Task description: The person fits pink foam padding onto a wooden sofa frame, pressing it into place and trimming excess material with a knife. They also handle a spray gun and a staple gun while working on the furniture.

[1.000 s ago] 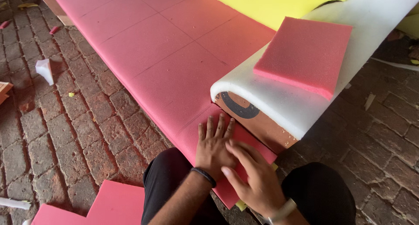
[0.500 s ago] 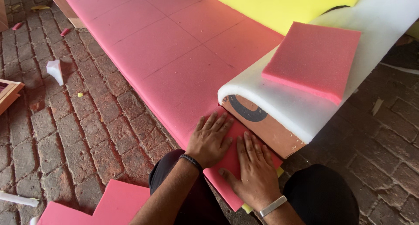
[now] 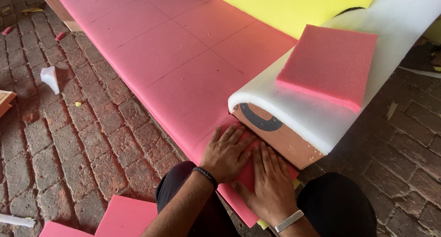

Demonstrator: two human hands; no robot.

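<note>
Brown cardboard box (image 3: 280,133) — black curved mark — under white foam (image 3: 321,113)

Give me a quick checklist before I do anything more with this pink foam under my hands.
1. Left hand flat on the pink foam sheet: ok.
2. Right hand flat on the same sheet: ok.
3. Both hands empty, fingers spread: ok.
4. Small pink foam square resting on the white foam, apart from the hands: ok.
5. Sheet's near edge lined up with the yellow layer beneath: cannot tell.
</note>
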